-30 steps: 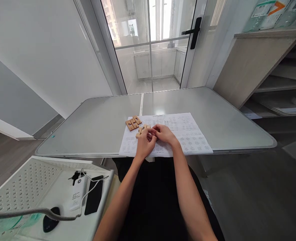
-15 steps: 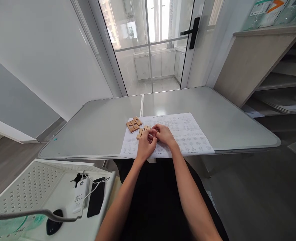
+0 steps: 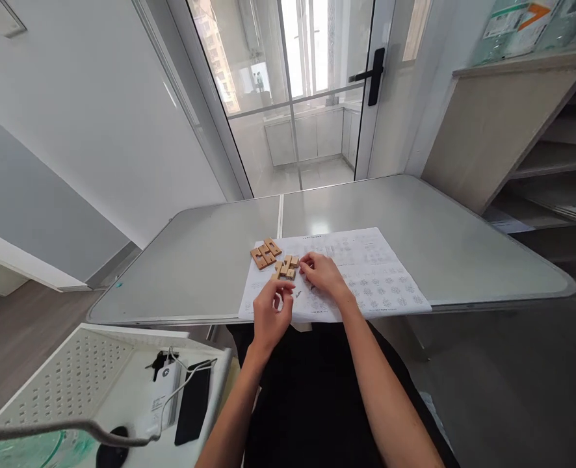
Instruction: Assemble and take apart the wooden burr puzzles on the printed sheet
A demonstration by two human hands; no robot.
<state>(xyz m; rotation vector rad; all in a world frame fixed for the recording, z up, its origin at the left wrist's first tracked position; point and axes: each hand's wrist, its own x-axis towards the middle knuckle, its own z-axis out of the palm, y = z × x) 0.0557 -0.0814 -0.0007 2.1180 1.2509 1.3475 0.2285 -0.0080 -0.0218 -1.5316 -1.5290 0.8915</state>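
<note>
Light wooden puzzle blocks [image 3: 287, 266], notched and grouped close together, lie on a printed paper sheet [image 3: 385, 273]. Just in front of them is my left hand [image 3: 271, 313], fingers curved and apart, with nothing visible between them. My right hand [image 3: 323, 274] rests over the sheet at the right of the blocks, fingers loosely bent and fingertips close to the nearest block; whether they touch it I cannot tell. Nothing shows in its grasp. Behind and left of this group sit flat brown wooden pieces [image 3: 265, 253] with cut-out holes, side by side at the sheet's corner.
The grey table [image 3: 210, 260] reaches to a glass door [image 3: 317, 136]. At lower left, a white perforated basket [image 3: 73, 370] holds a black phone [image 3: 193, 403], a white power bank [image 3: 164, 396] with cable, and keys [image 3: 161, 364]. A wooden shelf unit [image 3: 502, 123] stands at right.
My hands have parted: the left drew back toward me, off the blocks, and the right separated from it. The light blocks between them are now exposed. The camera view shifted slightly.
</note>
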